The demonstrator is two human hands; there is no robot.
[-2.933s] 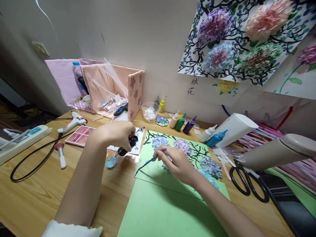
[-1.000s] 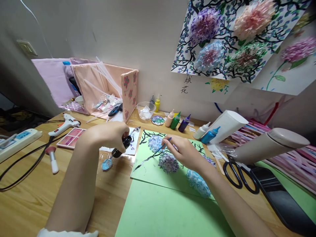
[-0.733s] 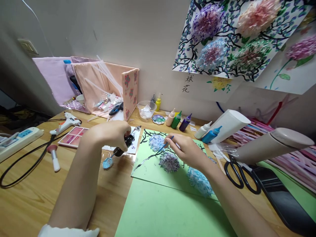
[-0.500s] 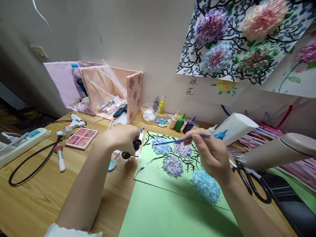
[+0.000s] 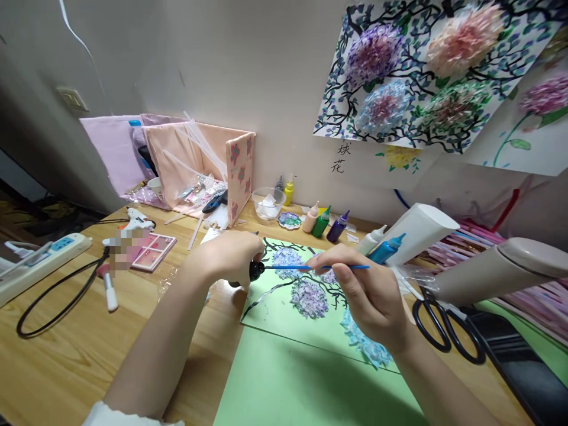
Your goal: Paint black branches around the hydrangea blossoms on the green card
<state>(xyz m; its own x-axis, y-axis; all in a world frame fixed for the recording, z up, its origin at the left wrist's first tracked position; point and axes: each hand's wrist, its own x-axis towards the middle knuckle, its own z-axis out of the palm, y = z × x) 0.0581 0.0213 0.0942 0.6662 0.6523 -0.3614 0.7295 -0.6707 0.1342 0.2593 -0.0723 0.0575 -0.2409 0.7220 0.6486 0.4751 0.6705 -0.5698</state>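
My left hand (image 5: pixel 235 255) is closed around a small black paint bottle (image 5: pixel 257 271), tipped so its mouth points right. In my right hand (image 5: pixel 371 296) is a thin blue paintbrush (image 5: pixel 293 268), pinched between thumb and fingers. The brush tip meets the bottle's mouth; whether it is inside I cannot tell. Below both hands lies a light green sheet (image 5: pixel 261 310) with painted black branches. Raised flower heads sit on it: a lilac one (image 5: pixel 309 299), a blue-violet one (image 5: pixel 286 262) and a turquoise one (image 5: pixel 361 338), partly covered by my right hand.
Paint bottles in green (image 5: pixel 322 223), purple (image 5: pixel 338 228) and blue (image 5: pixel 386 249) stand behind the sheet. Black-handled scissors (image 5: pixel 430 331) lie at right beside a dark phone-like slab (image 5: pixel 519 361). At left are a glue gun (image 5: pixel 139 220), a power strip (image 5: pixel 48 260) and a makeup palette (image 5: pixel 155 251).
The brush has dropped and shifted left, from above the blue-violet flower to the bottle's mouth. My left hand has brought the bottle slightly right and lower.
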